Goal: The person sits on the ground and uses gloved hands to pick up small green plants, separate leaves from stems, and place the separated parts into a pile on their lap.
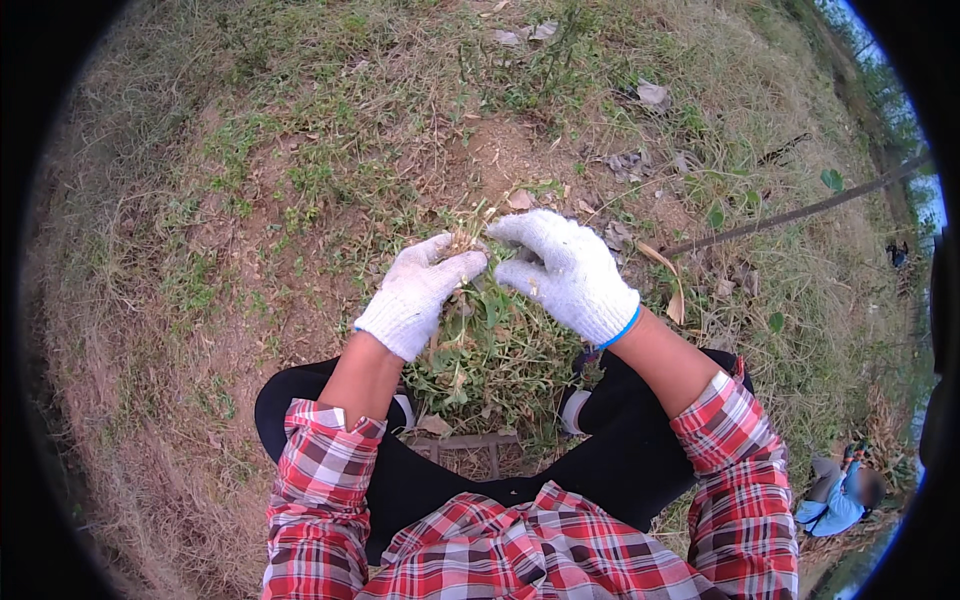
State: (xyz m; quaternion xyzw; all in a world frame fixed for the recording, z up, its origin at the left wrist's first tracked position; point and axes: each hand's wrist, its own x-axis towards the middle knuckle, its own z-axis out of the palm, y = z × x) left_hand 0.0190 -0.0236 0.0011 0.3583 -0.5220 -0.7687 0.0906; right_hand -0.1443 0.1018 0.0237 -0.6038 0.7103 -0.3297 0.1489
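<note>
White knit work gloves cover both my hands. My left hand (418, 292) is closed, its thumb and fingers pinching a small tuft of pale, dry-looking weed stems (466, 236). Close beside it on the right, my right hand (568, 272) curves with thumb and fingers apart and a gap between them. I see nothing held in it, though its palm side is partly hidden. Beneath both hands lies a heap of pulled green weeds (492, 352), leafy and tangled, between my feet.
A brown slatted frame (468, 442) sits between my legs. A thin dark branch (800, 207) slants up to the right. Dry leaves (652, 95) and low weeds (315, 180) dot the reddish soil. Another person in light blue (836, 512) is at the far right.
</note>
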